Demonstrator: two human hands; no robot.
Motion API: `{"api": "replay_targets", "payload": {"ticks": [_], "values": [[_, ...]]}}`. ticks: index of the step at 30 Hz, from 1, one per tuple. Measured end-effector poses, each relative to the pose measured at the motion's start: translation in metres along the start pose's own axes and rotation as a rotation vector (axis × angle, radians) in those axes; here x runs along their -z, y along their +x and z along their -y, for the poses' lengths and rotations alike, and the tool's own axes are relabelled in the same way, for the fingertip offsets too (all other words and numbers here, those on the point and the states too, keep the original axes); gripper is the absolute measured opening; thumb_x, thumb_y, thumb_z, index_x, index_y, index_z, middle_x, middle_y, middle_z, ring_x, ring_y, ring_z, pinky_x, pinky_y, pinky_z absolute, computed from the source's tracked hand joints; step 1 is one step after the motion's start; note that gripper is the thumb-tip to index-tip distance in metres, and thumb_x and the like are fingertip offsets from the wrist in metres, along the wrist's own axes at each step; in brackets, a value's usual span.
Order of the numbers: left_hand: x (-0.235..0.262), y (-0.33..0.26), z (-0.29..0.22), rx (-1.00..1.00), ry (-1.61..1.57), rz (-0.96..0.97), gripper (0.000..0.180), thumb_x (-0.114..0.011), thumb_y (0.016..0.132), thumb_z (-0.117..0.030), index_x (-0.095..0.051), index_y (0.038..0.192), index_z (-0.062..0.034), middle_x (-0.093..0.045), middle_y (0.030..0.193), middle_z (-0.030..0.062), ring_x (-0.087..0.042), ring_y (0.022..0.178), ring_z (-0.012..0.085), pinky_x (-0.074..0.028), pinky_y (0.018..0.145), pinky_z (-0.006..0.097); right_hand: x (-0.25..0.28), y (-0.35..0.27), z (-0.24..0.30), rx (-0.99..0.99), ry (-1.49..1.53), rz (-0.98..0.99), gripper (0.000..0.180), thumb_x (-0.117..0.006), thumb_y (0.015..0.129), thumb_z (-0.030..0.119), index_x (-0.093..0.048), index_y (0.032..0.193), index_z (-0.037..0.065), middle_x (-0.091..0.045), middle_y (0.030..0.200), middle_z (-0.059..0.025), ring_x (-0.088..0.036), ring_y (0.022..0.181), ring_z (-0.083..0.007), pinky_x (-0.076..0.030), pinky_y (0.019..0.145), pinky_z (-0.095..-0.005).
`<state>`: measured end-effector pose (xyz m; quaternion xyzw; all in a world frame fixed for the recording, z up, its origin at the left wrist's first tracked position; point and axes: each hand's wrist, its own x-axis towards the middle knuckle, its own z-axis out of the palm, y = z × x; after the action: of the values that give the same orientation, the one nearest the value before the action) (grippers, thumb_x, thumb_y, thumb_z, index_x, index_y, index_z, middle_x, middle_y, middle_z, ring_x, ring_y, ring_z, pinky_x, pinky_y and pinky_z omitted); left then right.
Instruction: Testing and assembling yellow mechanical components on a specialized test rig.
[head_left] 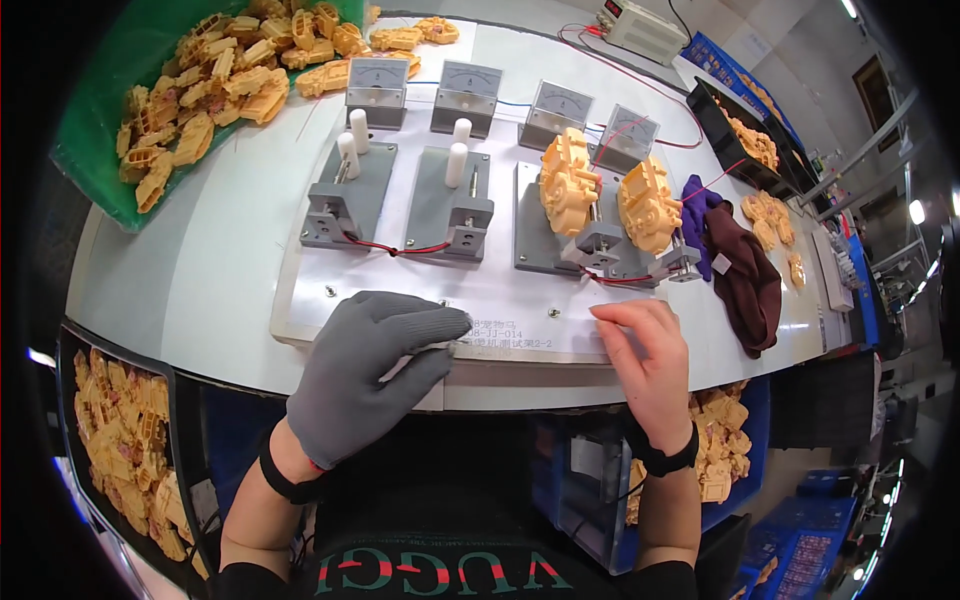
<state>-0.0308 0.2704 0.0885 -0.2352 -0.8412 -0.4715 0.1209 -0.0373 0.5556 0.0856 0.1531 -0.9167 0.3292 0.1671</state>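
My left hand (365, 365), in a grey glove, rests near the front edge of a white test board (385, 290), its thumb and fingers apart with nothing between them. At the board's front right, my bare right hand (652, 360) is also open and holds nothing. Beyond my left hand stand two grey fixtures with white pegs, a left one (375, 205) and a right one (425, 215), neither bearing a part. Ahead of my right hand, one yellow plastic gearbox housing (568, 190) and a second housing (648, 208) sit upright on grey fixtures. Neither hand touches them.
Analog meters (468, 90) line the board's back. A green bin (100, 150) heaped with yellow housings stands at back left. Crates of housings flank me, one at lower left (170, 400). Dark cloth (740, 280) lies at right; a power supply (640, 30) stands behind.
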Motion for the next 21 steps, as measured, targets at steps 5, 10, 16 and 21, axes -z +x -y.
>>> {"api": "replay_targets", "payload": {"ticks": [5, 10, 16, 21], "values": [[-0.015, 0.028, 0.000, -0.035, 0.020, 0.235, 0.023, -0.071, 0.077, -0.005, -0.069, 0.101, -0.0076, -0.069, 0.088, 0.0073, -0.064, 0.081, 0.0248, -0.048, 0.072, 0.033, -0.019, 0.007, 0.010, 0.068, 0.043, 0.043, 0.017, -0.070, 0.083, 0.003, -0.069, 0.100, 0.002, -0.064, 0.094, -0.0106, -0.060, 0.091, -0.0271, -0.048, 0.080, -0.0337], [-0.020, 0.031, -0.002, -0.006, 0.117, 0.248, 0.018, -0.072, 0.077, -0.012, -0.070, 0.095, -0.0093, -0.068, 0.076, 0.0079, -0.063, 0.066, 0.0277, -0.047, 0.062, 0.038, -0.029, 0.014, 0.000, 0.109, 0.034, 0.045, 0.016, -0.075, 0.079, 0.004, -0.070, 0.094, 0.004, -0.061, 0.086, -0.0088, -0.058, 0.083, -0.0261, -0.047, 0.072, -0.0346], [-0.019, 0.025, -0.001, 0.050, 0.127, 0.234, 0.023, -0.076, 0.072, -0.011, -0.073, 0.095, -0.0109, -0.071, 0.078, 0.0048, -0.065, 0.070, 0.0234, -0.045, 0.070, 0.034, -0.030, 0.016, 0.001, 0.066, 0.080, 0.060, 0.013, -0.075, 0.078, 0.004, -0.070, 0.090, 0.004, -0.060, 0.082, -0.0080, -0.058, 0.079, -0.0261, -0.047, 0.068, -0.0341], [-0.019, 0.026, 0.001, 0.047, 0.132, 0.219, 0.025, -0.078, 0.071, -0.011, -0.073, 0.096, -0.0113, -0.071, 0.082, 0.0047, -0.065, 0.073, 0.0234, -0.045, 0.070, 0.033, -0.031, 0.017, 0.001, 0.055, 0.077, 0.034, 0.012, -0.074, 0.079, 0.004, -0.070, 0.090, 0.004, -0.061, 0.083, -0.0079, -0.058, 0.078, -0.0258, -0.047, 0.068, -0.0343]]}}
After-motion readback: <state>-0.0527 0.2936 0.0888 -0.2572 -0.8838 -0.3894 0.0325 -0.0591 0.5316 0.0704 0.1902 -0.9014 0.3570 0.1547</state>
